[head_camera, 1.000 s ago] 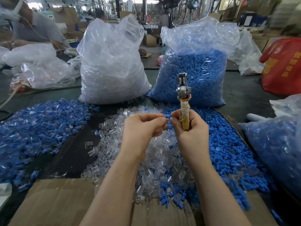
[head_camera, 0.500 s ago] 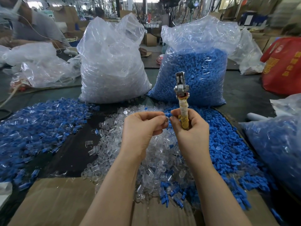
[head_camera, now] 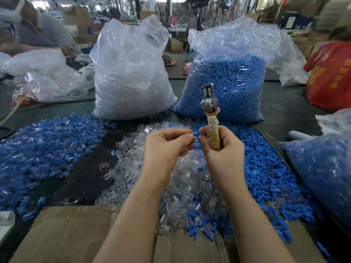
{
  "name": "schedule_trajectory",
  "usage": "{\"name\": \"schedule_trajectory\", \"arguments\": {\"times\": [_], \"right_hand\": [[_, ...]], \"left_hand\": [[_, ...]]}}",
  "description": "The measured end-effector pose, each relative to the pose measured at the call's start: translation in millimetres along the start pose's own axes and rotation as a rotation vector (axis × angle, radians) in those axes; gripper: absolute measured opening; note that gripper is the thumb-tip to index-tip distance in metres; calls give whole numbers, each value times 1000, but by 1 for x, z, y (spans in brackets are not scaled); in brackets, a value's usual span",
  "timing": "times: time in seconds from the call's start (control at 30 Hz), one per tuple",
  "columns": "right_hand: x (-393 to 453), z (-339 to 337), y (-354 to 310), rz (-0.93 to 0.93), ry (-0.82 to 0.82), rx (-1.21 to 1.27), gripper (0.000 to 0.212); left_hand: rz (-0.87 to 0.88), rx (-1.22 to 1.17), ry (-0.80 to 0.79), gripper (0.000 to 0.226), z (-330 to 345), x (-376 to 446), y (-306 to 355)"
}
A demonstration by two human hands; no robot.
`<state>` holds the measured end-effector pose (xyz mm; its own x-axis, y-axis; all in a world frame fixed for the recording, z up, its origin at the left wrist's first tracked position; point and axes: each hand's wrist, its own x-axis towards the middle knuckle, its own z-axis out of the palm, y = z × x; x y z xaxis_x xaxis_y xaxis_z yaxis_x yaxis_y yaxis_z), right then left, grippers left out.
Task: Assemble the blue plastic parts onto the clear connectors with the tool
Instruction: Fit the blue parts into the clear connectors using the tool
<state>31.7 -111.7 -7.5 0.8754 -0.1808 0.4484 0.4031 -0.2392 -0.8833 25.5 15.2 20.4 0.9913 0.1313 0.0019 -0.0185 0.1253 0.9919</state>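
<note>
- My left hand [head_camera: 167, 147] is curled, fingertips pinched together on something too small to make out, probably a clear connector.
- My right hand [head_camera: 222, 149] grips the tape-wrapped tool [head_camera: 210, 118] upright, its thumb and forefinger pinching a small blue part [head_camera: 196, 134] just beside my left fingertips.
- Risk, as I judge it: the tiny pieces could slip and vanish into the clear connector pile [head_camera: 171, 186] below; the tool, held by the same fingers, could tilt and spoil the fit.
- Counts: two hands, one tool, two full bags on the desk, the clear bag [head_camera: 131, 76] and the blue bag [head_camera: 228, 88]; loose blue parts [head_camera: 266, 177] and assembled pieces [head_camera: 41, 145] lie in heaps too many to count.
</note>
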Motion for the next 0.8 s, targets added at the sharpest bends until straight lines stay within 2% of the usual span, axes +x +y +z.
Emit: {"name": "schedule_trajectory", "arguments": {"times": [0.47, 0.8], "right_hand": [[1, -3, 2, 10, 4, 11, 18], [2, -3, 2, 57, 83, 129, 22]], "left_hand": [[-12, -4, -5, 8, 1, 1, -1], [-89, -109, 47, 10, -1, 5, -4]]}}
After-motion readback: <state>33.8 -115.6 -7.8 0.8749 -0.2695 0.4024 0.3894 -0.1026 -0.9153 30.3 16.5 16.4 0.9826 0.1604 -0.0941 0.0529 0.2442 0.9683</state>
